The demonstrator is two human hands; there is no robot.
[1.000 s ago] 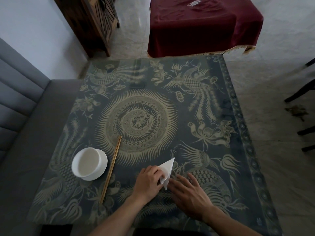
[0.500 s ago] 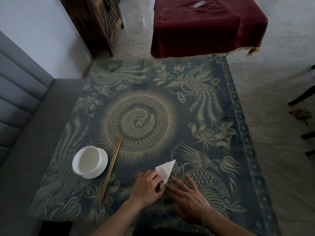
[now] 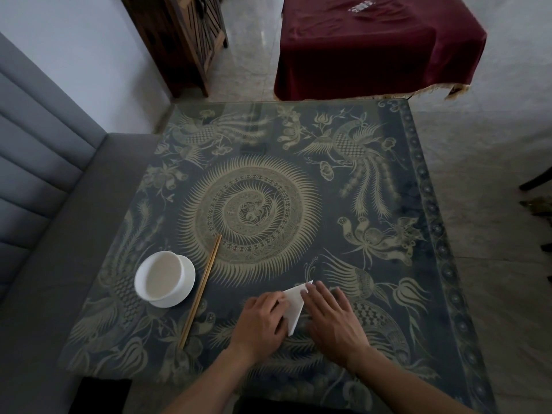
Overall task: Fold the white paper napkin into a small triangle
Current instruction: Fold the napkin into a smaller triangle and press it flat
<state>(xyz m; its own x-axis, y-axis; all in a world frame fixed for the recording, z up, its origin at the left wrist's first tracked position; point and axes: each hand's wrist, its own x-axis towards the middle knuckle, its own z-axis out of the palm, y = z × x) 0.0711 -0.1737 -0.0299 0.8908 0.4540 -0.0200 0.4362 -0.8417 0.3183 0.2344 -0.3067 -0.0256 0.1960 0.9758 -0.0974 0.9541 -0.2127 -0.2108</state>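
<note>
The white paper napkin (image 3: pixel 295 304) lies folded into a narrow triangle on the patterned table (image 3: pixel 388 189), near its front edge. One tip points up and right, the other down. My left hand (image 3: pixel 263 321) rests with curled fingers on the napkin's left side and covers part of it. My right hand (image 3: pixel 331 318) lies flat with fingers spread along the napkin's right edge, its fingertips on the upper tip.
A white bowl on a saucer (image 3: pixel 165 279) stands at the front left, with a pair of wooden chopsticks (image 3: pixel 200 291) lying beside it. A grey sofa (image 3: pixel 35 204) borders the table on the left. A red-covered table (image 3: pixel 373 46) and a wooden cabinet (image 3: pixel 185 34) stand beyond.
My right hand has slid up along the napkin's right edge and now covers its upper tip. The napkin lies flatter. My left hand stays on its left side.
</note>
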